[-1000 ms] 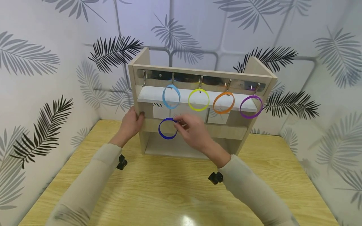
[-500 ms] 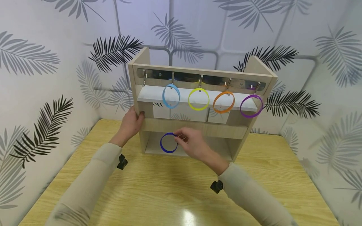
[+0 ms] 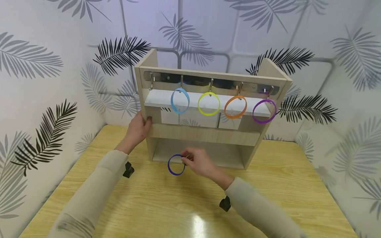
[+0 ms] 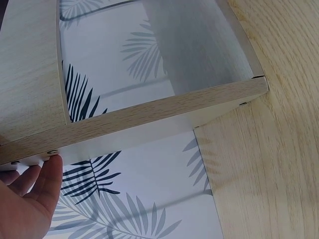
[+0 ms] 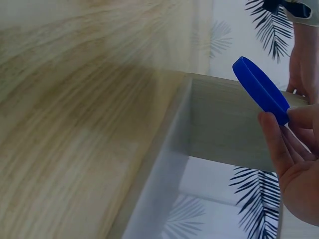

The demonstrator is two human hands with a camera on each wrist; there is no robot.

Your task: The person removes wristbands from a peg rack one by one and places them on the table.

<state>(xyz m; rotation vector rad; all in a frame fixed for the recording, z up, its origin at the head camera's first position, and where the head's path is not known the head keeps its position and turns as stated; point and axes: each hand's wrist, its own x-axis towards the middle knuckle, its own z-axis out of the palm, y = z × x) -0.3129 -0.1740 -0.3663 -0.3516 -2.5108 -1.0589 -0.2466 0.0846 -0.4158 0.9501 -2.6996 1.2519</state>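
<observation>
My right hand (image 3: 200, 162) pinches a dark blue ring (image 3: 176, 164) by its edge, in front of the shelf's bottom board and above the table. In the right wrist view the blue ring (image 5: 261, 89) sits tilted between thumb and fingers. At the left, my left hand (image 3: 138, 129) holds the side panel of a light wooden shelf (image 3: 205, 134); in the left wrist view its fingers (image 4: 50, 181) lie against that panel. Light blue (image 3: 171, 99), yellow (image 3: 218, 105), orange (image 3: 245, 107) and purple (image 3: 254, 115) rings hang from hooks along the shelf's top. The leftmost hook (image 3: 151, 81) carries no ring.
The shelf stands on a wood-grain table (image 3: 166, 208), near the back wall. Leaf-patterned walls (image 3: 202, 19) enclose the table at the back and both sides. The white upper board (image 3: 193, 100) lies behind the hanging rings.
My right hand has come down with the blue ring, from the height of the shelf's middle crossbar to below its bottom board's front edge. The left hand and the hanging rings stay in place.
</observation>
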